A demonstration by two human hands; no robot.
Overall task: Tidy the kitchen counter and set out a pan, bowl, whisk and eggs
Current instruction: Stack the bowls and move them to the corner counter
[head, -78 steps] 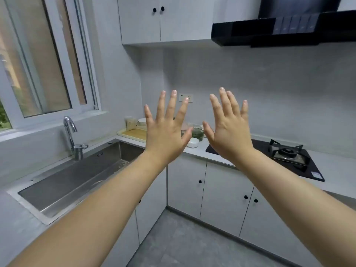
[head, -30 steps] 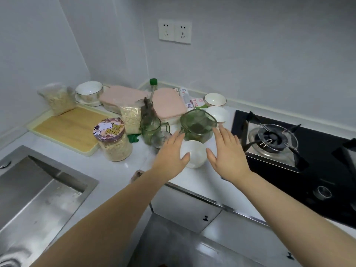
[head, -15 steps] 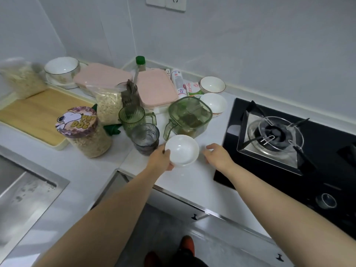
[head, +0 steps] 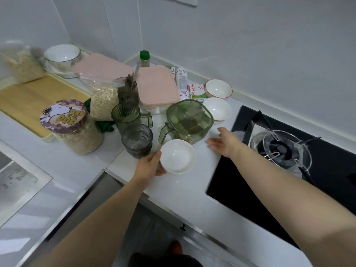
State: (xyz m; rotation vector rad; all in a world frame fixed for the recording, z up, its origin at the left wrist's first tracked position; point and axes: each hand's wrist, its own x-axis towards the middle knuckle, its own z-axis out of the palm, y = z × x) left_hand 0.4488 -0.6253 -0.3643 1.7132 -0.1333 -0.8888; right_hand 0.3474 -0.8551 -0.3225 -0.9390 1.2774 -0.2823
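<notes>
Gripping round glossy white bowl [head: 178,156], left hand [head: 149,165].

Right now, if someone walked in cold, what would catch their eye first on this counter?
Probably the small round white bowl at the counter's front edge, gripped by the left hand. Next, the clear plastic oat jar with a cartoon-dog lid left of it, beside the wooden cutting board. The right hand reaches empty toward the green see-through lidded jug, next to the black gas hob.

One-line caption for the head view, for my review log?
Left hand grips a small white bowl at the counter edge; right hand reaches, open, toward the green lidded pitcher.
</notes>
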